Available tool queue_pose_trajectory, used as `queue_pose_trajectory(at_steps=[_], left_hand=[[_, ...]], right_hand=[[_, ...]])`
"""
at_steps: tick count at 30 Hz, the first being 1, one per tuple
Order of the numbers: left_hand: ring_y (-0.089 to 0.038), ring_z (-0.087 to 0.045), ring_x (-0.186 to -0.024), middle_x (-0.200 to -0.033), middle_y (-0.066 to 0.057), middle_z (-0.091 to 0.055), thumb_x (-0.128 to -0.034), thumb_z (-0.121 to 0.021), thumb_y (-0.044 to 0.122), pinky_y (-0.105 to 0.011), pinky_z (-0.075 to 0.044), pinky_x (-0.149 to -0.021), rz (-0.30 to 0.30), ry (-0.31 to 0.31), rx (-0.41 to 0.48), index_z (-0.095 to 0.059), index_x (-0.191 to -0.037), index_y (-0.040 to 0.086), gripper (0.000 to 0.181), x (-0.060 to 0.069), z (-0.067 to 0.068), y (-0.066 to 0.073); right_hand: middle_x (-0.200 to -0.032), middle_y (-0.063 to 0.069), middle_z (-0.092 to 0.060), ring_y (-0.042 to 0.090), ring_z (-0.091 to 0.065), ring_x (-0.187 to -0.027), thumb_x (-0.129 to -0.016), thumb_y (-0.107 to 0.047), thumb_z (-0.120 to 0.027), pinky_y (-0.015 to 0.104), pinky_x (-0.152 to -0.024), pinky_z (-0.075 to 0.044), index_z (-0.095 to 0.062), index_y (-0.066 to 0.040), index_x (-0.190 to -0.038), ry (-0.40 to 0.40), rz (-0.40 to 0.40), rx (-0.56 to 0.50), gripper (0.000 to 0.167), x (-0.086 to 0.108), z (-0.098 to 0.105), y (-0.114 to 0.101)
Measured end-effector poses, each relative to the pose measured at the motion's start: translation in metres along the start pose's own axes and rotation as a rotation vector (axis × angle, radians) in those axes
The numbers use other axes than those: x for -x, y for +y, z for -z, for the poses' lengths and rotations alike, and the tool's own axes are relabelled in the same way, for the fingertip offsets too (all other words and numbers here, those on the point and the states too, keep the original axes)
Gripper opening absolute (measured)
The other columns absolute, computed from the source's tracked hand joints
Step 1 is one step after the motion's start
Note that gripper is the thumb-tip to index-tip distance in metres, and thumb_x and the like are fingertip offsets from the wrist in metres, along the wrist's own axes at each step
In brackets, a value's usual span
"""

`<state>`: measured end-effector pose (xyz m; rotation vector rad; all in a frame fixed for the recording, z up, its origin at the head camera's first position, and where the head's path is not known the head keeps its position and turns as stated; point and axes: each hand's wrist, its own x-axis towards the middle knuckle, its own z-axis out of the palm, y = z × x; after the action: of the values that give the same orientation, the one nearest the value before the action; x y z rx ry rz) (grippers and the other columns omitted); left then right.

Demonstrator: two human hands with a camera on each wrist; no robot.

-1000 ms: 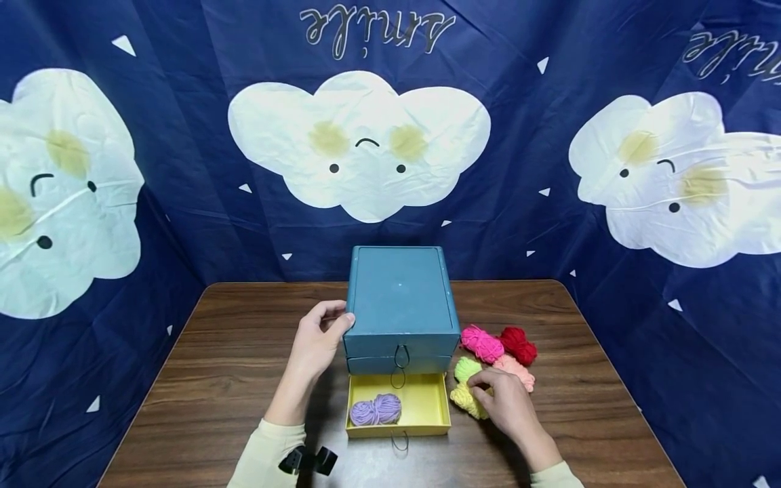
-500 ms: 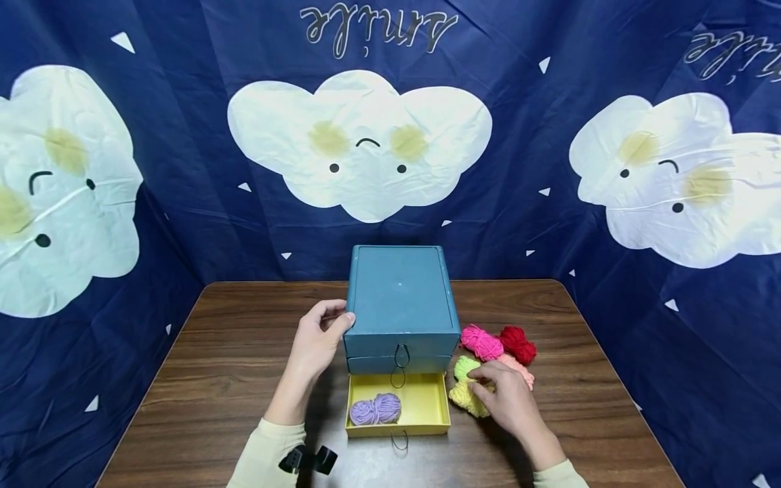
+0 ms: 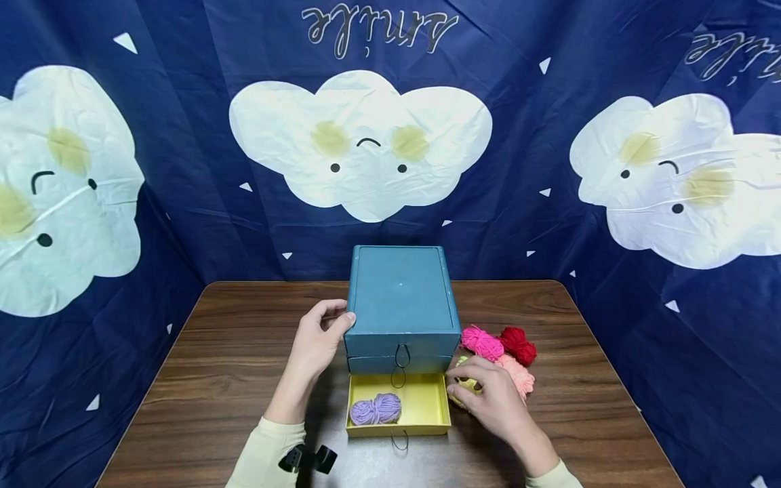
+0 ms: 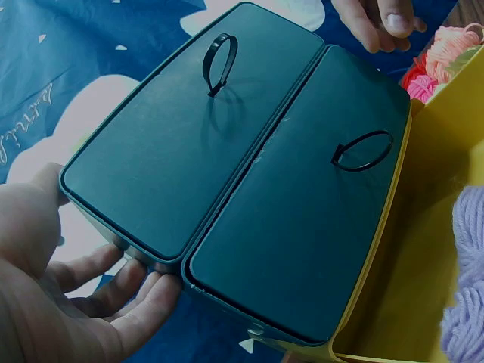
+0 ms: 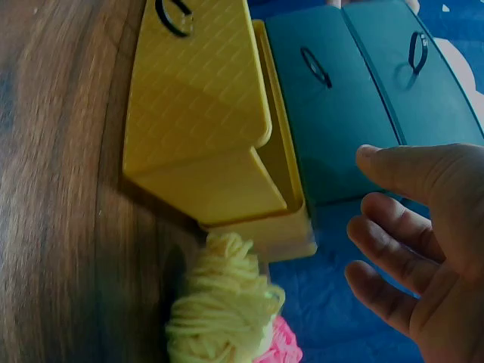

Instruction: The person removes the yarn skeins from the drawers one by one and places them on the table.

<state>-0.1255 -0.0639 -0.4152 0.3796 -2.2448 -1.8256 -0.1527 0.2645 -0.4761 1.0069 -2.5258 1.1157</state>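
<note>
My left hand (image 3: 317, 342) rests against the left side of a blue-green drawer box (image 3: 399, 291), thumb at the upper edge and fingers on the side wall. The bottom yellow drawer (image 3: 421, 430) is pulled out, with a purple yarn skein (image 3: 375, 409) in its left part. My right hand (image 3: 493, 400) hovers at the drawer's right side, above a yellow yarn skein (image 5: 219, 314). In the right wrist view its fingers are spread apart with nothing between them. From the head, that hand hides most of the yellow skein.
Behind the right hand lie pink (image 3: 482, 343), red (image 3: 518, 346) and peach (image 3: 517, 375) yarn skeins. The box's two upper drawers are closed, with black loop pulls (image 4: 219, 64) on their fronts. A blue cloth (image 3: 531, 230) hangs behind the wooden table (image 3: 244, 339).
My right hand has shifted left toward the pulled-out drawer and now covers more of the yellow skein. The left hand, the box and the purple skein have kept their places.
</note>
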Motion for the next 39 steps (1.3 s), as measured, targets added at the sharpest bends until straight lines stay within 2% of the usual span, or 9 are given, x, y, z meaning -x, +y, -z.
queue_pose_trajectory(at_steps=[3,7,12,17,22,31,36,39], left_hand=[[-0.012,-0.062,-0.093,-0.118,-0.019,-0.067,-0.0967,-0.069,0.014,-0.021,-0.053,-0.076,0.002,0.0,0.003,-0.064,-0.129,0.002,0.035,0.0,0.0,0.001],[-0.013,-0.061,-0.093,-0.119,-0.019,-0.067,-0.0969,-0.069,0.014,-0.021,-0.053,-0.077,0.005,-0.001,0.002,-0.064,-0.13,0.002,0.035,0.001,0.0,0.001],[-0.013,-0.062,-0.095,-0.119,-0.018,-0.066,-0.0966,-0.07,0.015,-0.021,-0.053,-0.078,0.009,-0.005,0.0,-0.064,-0.13,0.002,0.036,0.0,0.0,0.001],[-0.014,-0.062,-0.095,-0.119,-0.019,-0.067,-0.0962,-0.07,0.014,-0.022,-0.053,-0.078,0.008,-0.006,0.003,-0.064,-0.13,0.002,0.036,-0.001,-0.001,0.001],[-0.013,-0.062,-0.094,-0.12,-0.018,-0.067,-0.0964,-0.07,0.015,-0.022,-0.053,-0.078,0.008,-0.005,0.005,-0.065,-0.129,0.002,0.036,-0.001,-0.001,0.001],[-0.013,-0.062,-0.096,-0.12,-0.018,-0.067,-0.0966,-0.07,0.015,-0.022,-0.053,-0.079,0.01,-0.002,-0.001,-0.064,-0.13,0.003,0.036,0.0,-0.001,0.002],[-0.014,-0.063,-0.096,-0.121,-0.018,-0.067,-0.0966,-0.07,0.015,-0.022,-0.053,-0.079,0.015,-0.005,0.006,-0.065,-0.13,0.003,0.036,0.001,-0.001,0.004],[-0.013,-0.062,-0.096,-0.121,-0.018,-0.067,-0.0968,-0.07,0.015,-0.022,-0.053,-0.078,0.021,-0.003,0.006,-0.065,-0.13,0.003,0.036,0.001,-0.001,0.005]], right_hand=[[-0.094,-0.006,-0.073,0.012,-0.069,-0.088,-0.078,-0.01,-0.089,0.03,-0.071,-0.057,-0.08,-0.02,-0.099,-0.004,0.034,-0.017,0.025,-0.002,-0.002,-0.004],[-0.095,-0.01,-0.071,0.007,-0.067,-0.089,-0.078,-0.012,-0.09,0.03,-0.076,-0.058,-0.079,-0.022,-0.101,-0.021,0.056,-0.025,0.028,-0.004,-0.005,-0.009],[-0.096,-0.011,-0.071,0.01,-0.068,-0.087,-0.077,-0.014,-0.09,0.026,-0.077,-0.056,-0.079,-0.023,-0.102,-0.037,0.079,-0.039,0.028,-0.004,-0.012,-0.015],[-0.098,-0.007,-0.072,0.015,-0.069,-0.086,-0.079,-0.016,-0.088,0.028,-0.076,-0.056,-0.079,-0.022,-0.103,-0.086,0.078,-0.078,0.026,-0.004,-0.021,-0.024],[-0.101,-0.012,-0.071,0.012,-0.069,-0.09,-0.08,-0.016,-0.087,0.029,-0.079,-0.057,-0.078,-0.023,-0.104,-0.147,0.058,-0.118,0.026,-0.005,-0.028,-0.03],[-0.106,-0.012,-0.073,0.007,-0.069,-0.092,-0.082,-0.018,-0.087,0.025,-0.08,-0.056,-0.079,-0.019,-0.104,-0.215,0.104,-0.1,0.023,-0.011,-0.043,-0.035],[-0.105,-0.011,-0.073,0.005,-0.069,-0.094,-0.082,-0.019,-0.086,0.027,-0.083,-0.057,-0.08,-0.016,-0.105,-0.249,0.121,-0.07,0.024,-0.013,-0.052,-0.038],[-0.107,-0.008,-0.075,0.008,-0.071,-0.096,-0.083,-0.021,-0.086,0.03,-0.086,-0.058,-0.08,-0.015,-0.107,-0.273,0.131,-0.038,0.025,-0.015,-0.056,-0.039]])
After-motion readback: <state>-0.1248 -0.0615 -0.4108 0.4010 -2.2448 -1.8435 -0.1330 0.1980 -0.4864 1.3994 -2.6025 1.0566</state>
